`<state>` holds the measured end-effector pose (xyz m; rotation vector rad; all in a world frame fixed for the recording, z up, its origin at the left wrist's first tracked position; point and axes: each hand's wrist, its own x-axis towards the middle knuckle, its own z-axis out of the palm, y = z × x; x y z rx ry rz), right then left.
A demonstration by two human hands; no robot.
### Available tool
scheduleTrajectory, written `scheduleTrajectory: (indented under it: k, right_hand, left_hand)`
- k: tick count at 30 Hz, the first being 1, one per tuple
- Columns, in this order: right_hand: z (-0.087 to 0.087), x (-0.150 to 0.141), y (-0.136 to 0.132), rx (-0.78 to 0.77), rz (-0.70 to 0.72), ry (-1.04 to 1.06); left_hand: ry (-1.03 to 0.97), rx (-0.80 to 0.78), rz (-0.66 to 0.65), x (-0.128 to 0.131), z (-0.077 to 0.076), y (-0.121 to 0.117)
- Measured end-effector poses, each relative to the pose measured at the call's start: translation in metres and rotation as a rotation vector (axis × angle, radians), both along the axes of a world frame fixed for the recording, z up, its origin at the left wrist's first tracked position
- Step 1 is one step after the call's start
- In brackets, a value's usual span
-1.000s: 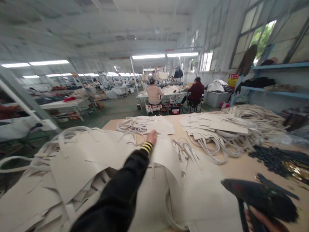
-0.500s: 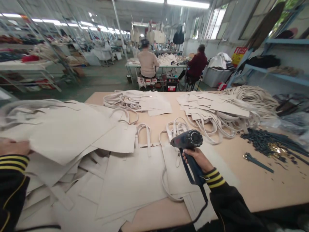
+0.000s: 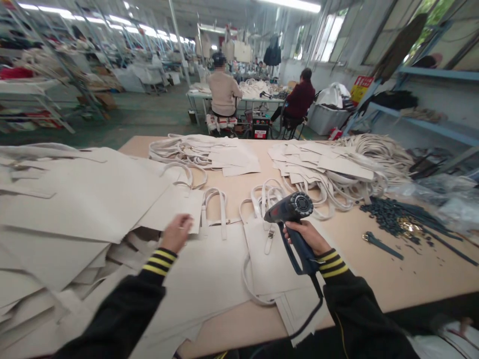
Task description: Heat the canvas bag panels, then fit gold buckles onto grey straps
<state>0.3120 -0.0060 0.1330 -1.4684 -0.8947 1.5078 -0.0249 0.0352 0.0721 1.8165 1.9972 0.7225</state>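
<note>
My right hand (image 3: 307,236) is wrapped around the grip of a dark heat gun (image 3: 290,207), its nozzle pointing left and its cord hanging down toward the table's front edge. Below the gun lies a cream bag panel (image 3: 262,259) with a strap and a small metal buckle (image 3: 271,233). My left hand (image 3: 178,233), slightly blurred, hovers with loosely bent, parted fingers by the edge of a cream panel (image 3: 170,207) on the left pile. To the right of that hand, a flat cream bag piece (image 3: 213,269) with a looped handle (image 3: 215,199) rests on the table.
A tall pile of cream panels (image 3: 86,194) covers the left side. More panels and straps (image 3: 322,162) lie at the back right, beside dark small parts (image 3: 389,217) and a dark buckled strap (image 3: 385,247). Two people sit at a farther table (image 3: 247,101).
My left hand has moved right from the far-left edge of the pile, away from the panel it was touching. The heat gun stays in my right hand, and the view has shifted slightly.
</note>
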Motion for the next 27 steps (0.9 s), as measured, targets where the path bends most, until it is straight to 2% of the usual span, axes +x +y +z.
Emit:
scheduleTrajectory:
  k: [3,5,7,9,14,22,27]
  right_hand:
    - [0.003,0.010,-0.003,0.030,-0.138,-0.053]
    - [0.005,0.024,-0.008,0.029,-0.177,-0.056]
    - [0.004,0.038,-0.015,0.001,-0.167,-0.043]
    - [0.000,0.048,-0.021,-0.019,-0.153,-0.017]
    - [-0.010,0.054,-0.027,-0.016,-0.156,0.040]
    - [-0.002,0.085,-0.013,-0.018,-0.237,0.045]
    - [-0.006,0.097,-0.004,0.023,-0.335,0.019]
  left_hand:
    - [0.017,-0.224,-0.208,0.075,-0.042,-0.015]
    - [0.058,-0.321,-0.240,0.119,-0.070,-0.026]
    - [0.107,-0.390,-0.226,0.147,-0.090,-0.032]
    - [0.152,-0.439,-0.198,0.160,-0.101,-0.032]
    - [0.223,-0.475,-0.133,0.165,-0.105,-0.026]
    - [0.232,-0.420,-0.063,0.172,-0.104,-0.024]
    - [0.236,-0.431,-0.065,0.170,-0.105,-0.029]
